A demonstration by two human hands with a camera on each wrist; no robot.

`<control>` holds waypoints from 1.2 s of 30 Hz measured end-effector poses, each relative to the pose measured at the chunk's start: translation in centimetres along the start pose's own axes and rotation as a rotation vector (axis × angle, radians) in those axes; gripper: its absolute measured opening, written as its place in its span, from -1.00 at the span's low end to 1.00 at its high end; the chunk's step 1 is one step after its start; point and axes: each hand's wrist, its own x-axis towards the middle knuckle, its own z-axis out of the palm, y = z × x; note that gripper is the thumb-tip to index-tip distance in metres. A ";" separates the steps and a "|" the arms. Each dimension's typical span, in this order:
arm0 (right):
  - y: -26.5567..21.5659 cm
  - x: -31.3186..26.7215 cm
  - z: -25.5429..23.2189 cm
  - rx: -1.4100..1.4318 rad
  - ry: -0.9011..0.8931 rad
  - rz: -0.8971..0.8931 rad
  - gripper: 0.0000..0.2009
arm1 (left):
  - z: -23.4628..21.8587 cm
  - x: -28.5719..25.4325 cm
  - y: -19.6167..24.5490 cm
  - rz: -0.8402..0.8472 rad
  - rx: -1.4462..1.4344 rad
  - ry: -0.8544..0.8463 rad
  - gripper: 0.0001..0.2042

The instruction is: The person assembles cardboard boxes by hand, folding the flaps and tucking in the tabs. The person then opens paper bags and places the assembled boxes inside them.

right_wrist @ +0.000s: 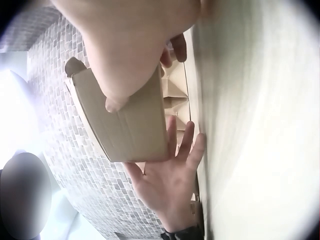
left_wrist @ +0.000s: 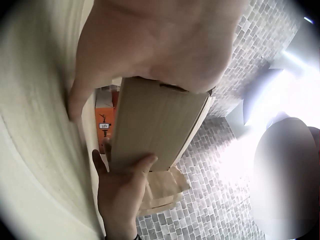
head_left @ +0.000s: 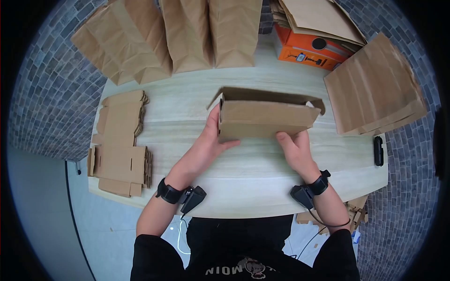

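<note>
A brown cardboard box (head_left: 267, 117) is held above the middle of the table, its long side towards me and a raised flap along the far edge. My left hand (head_left: 210, 138) lies against the box's left end, thumb stretched out below it. In the right wrist view the left hand's fingers (right_wrist: 184, 145) are straight and spread, with the palm at the box's end. My right hand (head_left: 297, 150) grips the lower right part, thumb on the near side and the other fingers mostly hidden beneath. The left wrist view shows the box's long plain face (left_wrist: 155, 125) between both hands.
Flattened cardboard pieces (head_left: 123, 117) are stacked on the table's left side. Several brown paper bags (head_left: 187, 37) stand along the back, and more bags (head_left: 375, 89) lean at the right. An orange box (head_left: 307, 47) carries cardboard sheets (head_left: 323, 21). A small black object (head_left: 378, 151) lies near the right edge.
</note>
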 end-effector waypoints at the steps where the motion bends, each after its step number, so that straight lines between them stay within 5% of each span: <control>1: 0.0 0.0 0.1 -0.001 -0.001 -0.001 -0.63 | -0.1 0.1 0.0 0.001 -0.001 0.000 -0.29; 4: 0.2 0.2 0.1 0.040 -0.007 0.051 -0.60 | -0.6 0.3 0.2 0.375 0.657 0.052 -0.23; 7: 0.9 0.2 -0.3 0.054 -0.114 0.200 -0.44 | -0.6 0.3 0.5 0.295 0.640 0.116 -0.33; 9: 1.0 0.3 0.3 0.293 0.040 0.047 -0.31 | -0.5 0.2 -0.2 0.296 0.649 0.149 -0.36; 12: 0.3 0.8 0.1 0.362 -0.013 0.022 -0.23 | -0.2 0.3 -0.2 0.274 0.740 0.164 -0.38; 16: -0.5 1.2 -0.1 0.272 0.004 0.047 -0.32 | 0.3 0.2 0.3 0.262 0.878 0.141 -0.37; 28: -0.3 0.6 0.8 0.218 -0.028 0.068 -0.44 | 1.2 0.3 0.1 0.263 0.269 0.113 -0.35; 35: -0.2 0.5 0.7 0.090 0.053 0.043 -0.37 | 1.3 0.4 -0.1 0.326 0.419 0.117 -0.28; 36: -1.7 0.7 1.1 0.637 0.151 0.134 -0.34 | 1.3 0.5 -0.2 0.335 0.468 0.097 -0.27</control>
